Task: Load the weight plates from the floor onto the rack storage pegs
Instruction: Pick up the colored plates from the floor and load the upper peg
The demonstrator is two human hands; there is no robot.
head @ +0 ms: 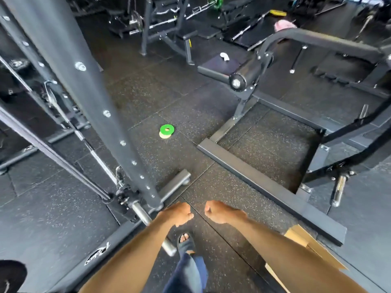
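Left grip (pixel 179 214), right grip (pixel 220 212) low centre: fists curled, nothing held. Green plate (pixel 167 129) atop pale plate (pixel 163 135) on floor (pixel 190 115), mid-frame, well ahead; out of reach, likely why both empty. Peg (pixel 141 212) bare beside left grip, awaiting load.

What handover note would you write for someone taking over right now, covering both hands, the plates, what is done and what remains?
Left hand: curled in a fist, holding nothing.
Right hand: the same.
Green plate lies on a pale plate on the floor ahead.
Rack peg by the left hand is bare.
Done: nothing loaded here. Left: both plates.
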